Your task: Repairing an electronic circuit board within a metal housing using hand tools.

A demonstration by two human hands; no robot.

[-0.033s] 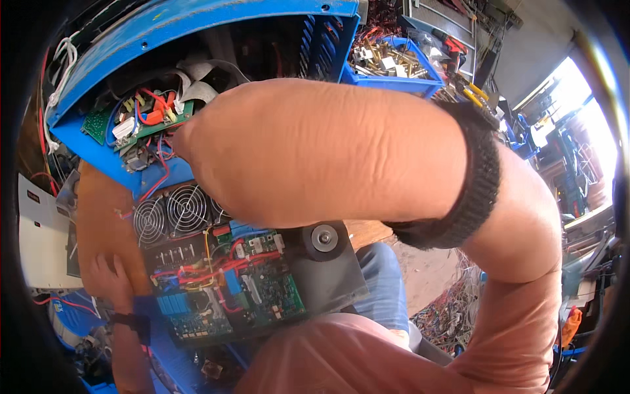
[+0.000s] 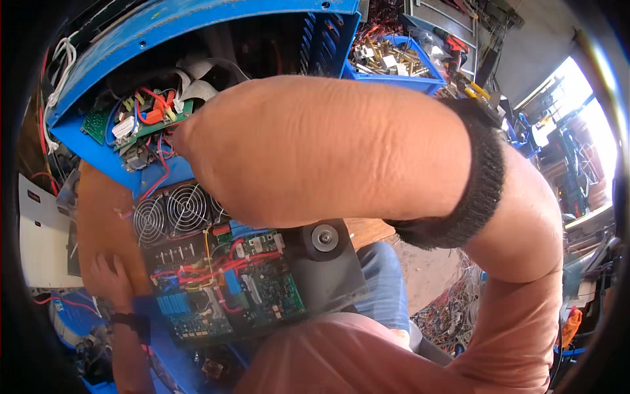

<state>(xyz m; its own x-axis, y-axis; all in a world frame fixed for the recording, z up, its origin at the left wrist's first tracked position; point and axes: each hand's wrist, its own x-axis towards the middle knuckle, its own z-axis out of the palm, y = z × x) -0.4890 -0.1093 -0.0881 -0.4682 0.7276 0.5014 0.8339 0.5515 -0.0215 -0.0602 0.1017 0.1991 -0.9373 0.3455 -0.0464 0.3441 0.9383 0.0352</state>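
Observation:
My right hand is raised very near the camera and fills the middle of the view, a black wristband round its wrist. Its fingers are out of sight, so what they hold, if anything, is hidden. My left hand rests on the brown wooden tabletop, fingers lying apart with nothing in them. Beside it is an opened electronic unit on a dark plate, carrying green circuit boards, red wires, metal-grilled fans and a round disc.
Behind the unit stands a blue metal housing, with a board and wires inside. A blue bin of brass-coloured pieces sits at the far right, near yellow-handled pliers. A white box stands left; tangled wires lie on the floor.
My right forearm and wristband have shifted very slightly to the right. My left hand and the opened unit stay where they were.

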